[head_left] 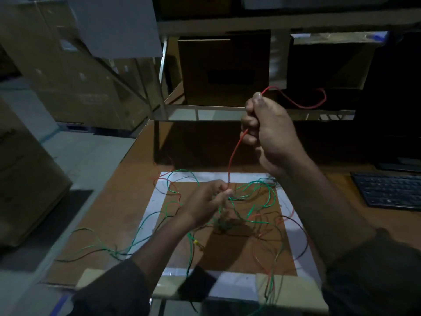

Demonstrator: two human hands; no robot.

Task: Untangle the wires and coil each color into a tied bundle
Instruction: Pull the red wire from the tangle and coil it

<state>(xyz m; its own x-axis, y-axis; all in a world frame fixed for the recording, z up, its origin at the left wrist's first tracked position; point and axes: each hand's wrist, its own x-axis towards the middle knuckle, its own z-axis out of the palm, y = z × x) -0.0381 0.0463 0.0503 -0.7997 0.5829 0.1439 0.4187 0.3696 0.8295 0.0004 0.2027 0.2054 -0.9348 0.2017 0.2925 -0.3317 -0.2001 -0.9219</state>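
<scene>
red wire [232, 156]: taut between your hands, at centre. your right hand [266, 131] fists it at 1 o'clock; your left hand [206, 201] pinches it over the green wires [262, 190]. table [127, 179] edge at 9 o'clock, keyboard [387, 190] at 3.

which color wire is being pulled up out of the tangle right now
The red wire. It runs taut from the left hand up to the raised right hand, while the green wires lie loose on the table.

dim, low light | shelves deep in shadow | soft blur throughout — wide-angle bending at edges
</scene>
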